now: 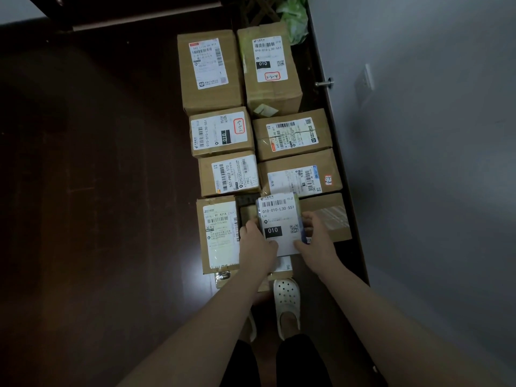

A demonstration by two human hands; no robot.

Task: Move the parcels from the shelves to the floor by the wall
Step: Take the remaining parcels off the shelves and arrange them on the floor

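Observation:
A small parcel with a white label reading 010-010-L30-551 is held between both hands, low over the near end of two rows of parcels on the dark floor. My left hand grips its left edge and my right hand grips its right edge. Several brown cardboard parcels lie in the rows along the wall, among them a large box at the far left and another at the far right. Directly under the held parcel the floor is hidden.
A grey wall runs along the right with a dark skirting board, a metal door stop and a socket. A green bag lies at the far end. My feet in white clogs stand just behind the rows.

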